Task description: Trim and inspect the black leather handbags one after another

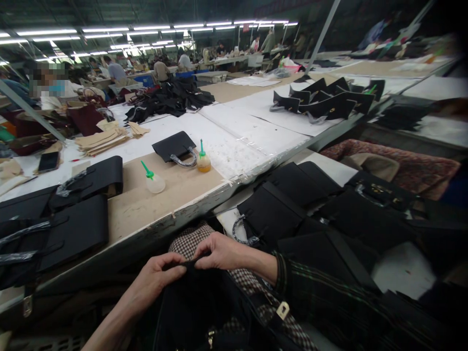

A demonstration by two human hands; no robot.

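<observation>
A black handbag with gold-coloured metal fittings rests on my lap, over checked cloth. Both hands pinch its upper edge, close beside each other. My left hand grips the edge between thumb and fingers from the left. From the right, my right hand does the same, with its fingertips near the left thumb. A gold-coloured clasp plate hangs at the bag's right side. The bag's lower part is dark and hard to make out.
Black handbags with wrapped handles lie on the table at left, and more black bags are stacked at right. Two squeeze bottles, one clear and one amber, stand near a black bag piece. Several people work farther back.
</observation>
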